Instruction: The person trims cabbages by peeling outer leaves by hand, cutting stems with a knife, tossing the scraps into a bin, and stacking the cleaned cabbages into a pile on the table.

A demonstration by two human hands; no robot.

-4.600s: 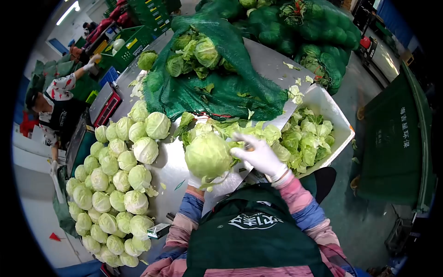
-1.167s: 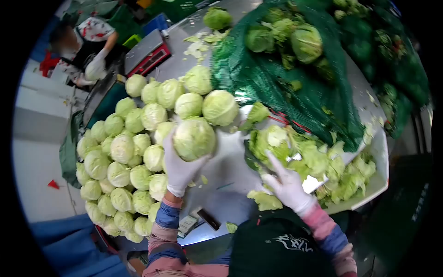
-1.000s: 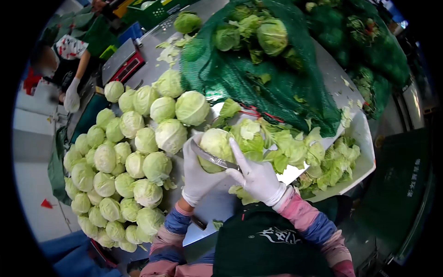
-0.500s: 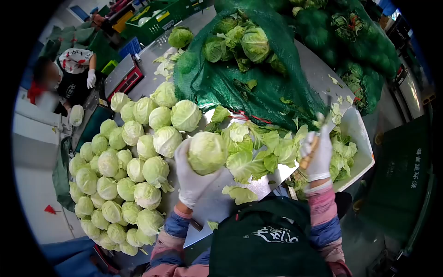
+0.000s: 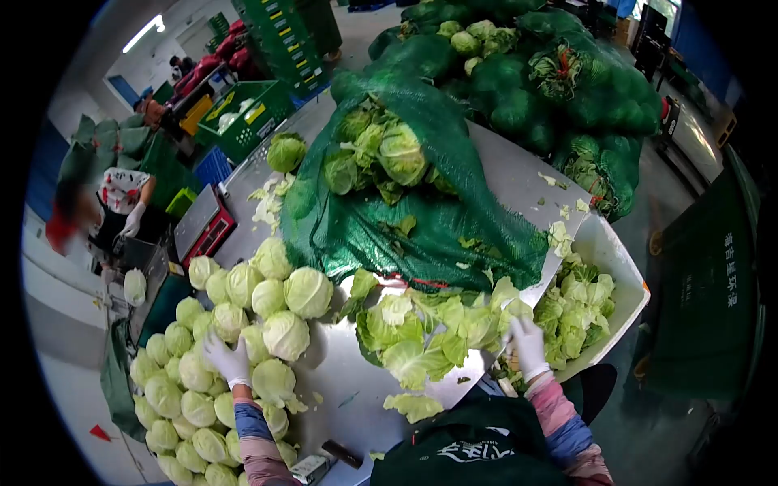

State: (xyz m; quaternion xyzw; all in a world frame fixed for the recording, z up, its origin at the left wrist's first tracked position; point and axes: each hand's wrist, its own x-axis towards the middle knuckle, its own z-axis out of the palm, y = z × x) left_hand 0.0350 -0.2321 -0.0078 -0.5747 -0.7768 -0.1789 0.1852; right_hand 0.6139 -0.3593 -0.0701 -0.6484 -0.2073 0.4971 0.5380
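At near left the white-gloved left hand, fingers apart, is over round pale-green cabbages, seemingly a setting-down step which next calls for lifting clear, while at right the white-gloved right hand curls around a tan handle, nearer than the green mesh sack.

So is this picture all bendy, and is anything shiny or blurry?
In the head view, yes: it's round with black corners, and the green bin looks tilted; the lamp glows white and the metal table shines; the co-worker's head is blurred.
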